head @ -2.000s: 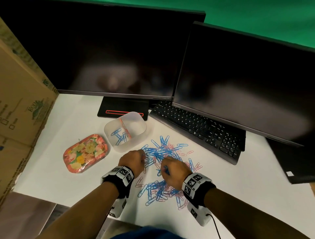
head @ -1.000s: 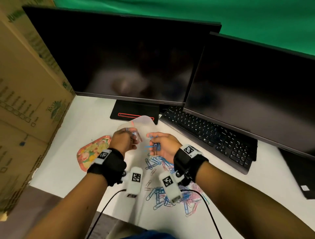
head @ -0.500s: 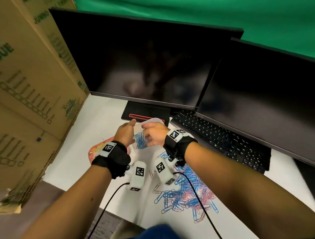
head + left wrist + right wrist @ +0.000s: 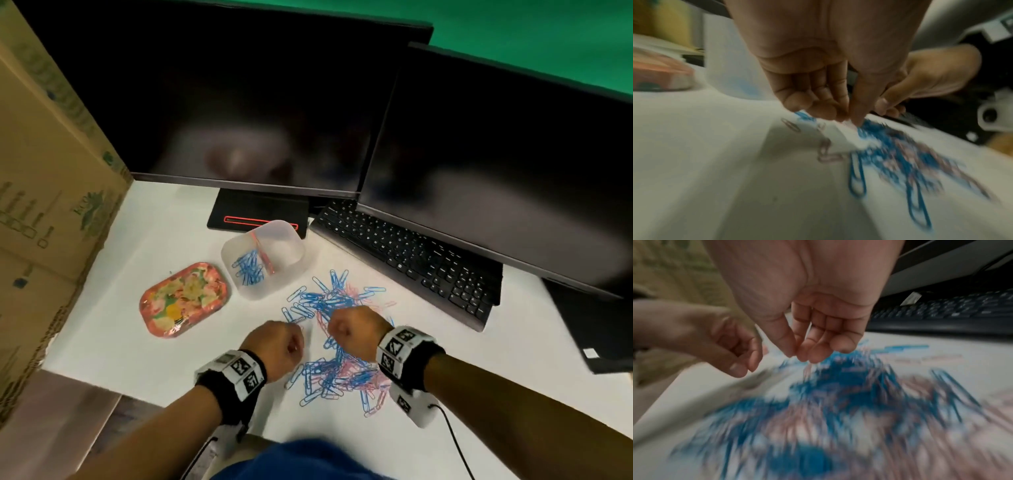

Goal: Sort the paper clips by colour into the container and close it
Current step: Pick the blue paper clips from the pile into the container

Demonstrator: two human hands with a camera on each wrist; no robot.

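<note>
While both grips, left hand (image 4: 275,346) and right hand (image 4: 352,334), hover loosely curled and empty, the paper clips (image 4: 337,342) beneath look light, slippery, tangle-prone, best pinched singly at a loop.

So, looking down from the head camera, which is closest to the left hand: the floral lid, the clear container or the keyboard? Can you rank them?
Measured from the left hand:
1. Floral lid, lying flat on the table to the hand's left, nearest by a modest margin.
2. Clear container, open, farther back, just right of the lid.
3. Keyboard, far right, under the right monitor.
</note>
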